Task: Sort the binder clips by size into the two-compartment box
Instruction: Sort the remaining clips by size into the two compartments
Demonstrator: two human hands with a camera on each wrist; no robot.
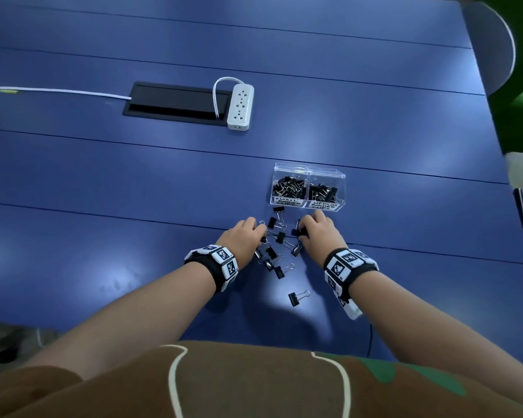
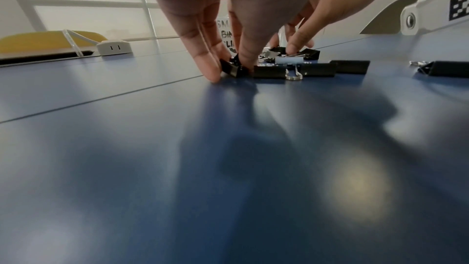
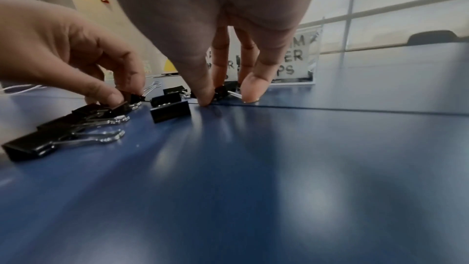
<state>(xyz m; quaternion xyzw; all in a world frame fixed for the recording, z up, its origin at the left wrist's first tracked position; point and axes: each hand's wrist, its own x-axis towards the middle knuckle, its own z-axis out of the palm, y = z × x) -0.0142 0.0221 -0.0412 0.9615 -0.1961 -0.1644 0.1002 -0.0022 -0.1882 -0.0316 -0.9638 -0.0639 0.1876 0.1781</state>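
A clear two-compartment box (image 1: 308, 168) stands on the blue table, its left half labelled small and its right half medium, both holding black binder clips. Several loose black clips (image 1: 280, 236) lie just in front of it, between my hands. My left hand (image 1: 249, 236) reaches down at the left of the pile. Its thumb and fingertips pinch a small black clip (image 2: 232, 67) that still rests on the table. My right hand (image 1: 314, 230) is at the right of the pile, thumb and fingers closed around another black clip (image 3: 223, 90) on the surface.
One clip (image 1: 297, 298) lies apart, nearer to me. A white power strip (image 1: 240, 105) and a black cable hatch (image 1: 175, 104) sit farther back to the left. The table's right edge (image 1: 495, 140) runs close to the box side.
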